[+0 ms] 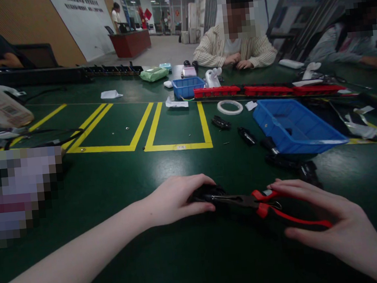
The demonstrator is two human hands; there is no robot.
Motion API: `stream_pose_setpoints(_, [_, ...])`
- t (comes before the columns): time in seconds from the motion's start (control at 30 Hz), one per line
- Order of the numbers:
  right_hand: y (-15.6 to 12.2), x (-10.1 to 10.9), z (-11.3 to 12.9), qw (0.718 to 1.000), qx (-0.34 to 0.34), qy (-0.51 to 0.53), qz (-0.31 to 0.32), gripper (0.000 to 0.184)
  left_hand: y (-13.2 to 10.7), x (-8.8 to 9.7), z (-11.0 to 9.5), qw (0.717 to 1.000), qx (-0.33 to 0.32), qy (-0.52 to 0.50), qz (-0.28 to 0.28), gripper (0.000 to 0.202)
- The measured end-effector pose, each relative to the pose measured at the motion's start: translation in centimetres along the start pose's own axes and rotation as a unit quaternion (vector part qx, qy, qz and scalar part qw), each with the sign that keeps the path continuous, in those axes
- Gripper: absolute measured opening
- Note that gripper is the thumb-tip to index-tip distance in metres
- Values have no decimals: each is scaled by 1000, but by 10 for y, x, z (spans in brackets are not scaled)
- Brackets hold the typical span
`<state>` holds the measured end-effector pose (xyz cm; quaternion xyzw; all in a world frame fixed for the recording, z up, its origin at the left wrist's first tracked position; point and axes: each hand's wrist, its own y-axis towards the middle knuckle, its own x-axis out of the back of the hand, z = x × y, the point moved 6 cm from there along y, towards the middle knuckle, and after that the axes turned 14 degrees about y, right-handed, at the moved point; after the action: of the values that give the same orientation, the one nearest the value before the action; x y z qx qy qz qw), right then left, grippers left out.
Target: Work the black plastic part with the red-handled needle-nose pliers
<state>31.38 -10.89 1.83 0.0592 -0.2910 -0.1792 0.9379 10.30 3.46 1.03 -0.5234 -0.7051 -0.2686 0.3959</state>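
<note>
Low over the green table, my left hand [178, 197] grips a small black part [201, 194] between thumb and fingers; its exact kind is not clear. Red-handled long-nose pliers [259, 201] point left, with their jaws at the right end of that part. My right hand [333, 217] holds the pliers, the fingers along the upper handle and the thumb below the lower one. The handles are spread apart. Whether the jaw tips bite on the black part is too dark to tell.
Several black parts [246, 136] lie ahead, beside a blue bin [299, 127]. Beyond are a tape roll [230, 107], a red strip [266, 89] and a smaller blue bin [188, 88]. Yellow tape [179, 147] marks the table [119, 178]. A person in a striped shirt [206, 47] sits opposite.
</note>
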Motion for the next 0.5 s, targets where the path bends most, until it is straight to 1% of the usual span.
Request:
stream_pose_setpoints(0.17, [1, -1, 1, 1000, -8, 7, -2, 53, 1, 1, -1, 1000, 2, 1, 7, 34])
stream_pose_setpoints(0.3, [1, -3, 1, 1000, -15, 14, 4, 51, 0, 1, -2, 1000, -5, 5, -2, 35])
stream_pose_setpoints(0.43, [2, 1, -1, 1000, -13, 10, 8, 52, -1, 1, -1, 1000, -8, 0, -3, 34])
stream_pose_setpoints(0.5, [4, 3, -3, 1000, -8, -2, 26, 52, -1, 0, 0, 1000, -5, -3, 0, 34])
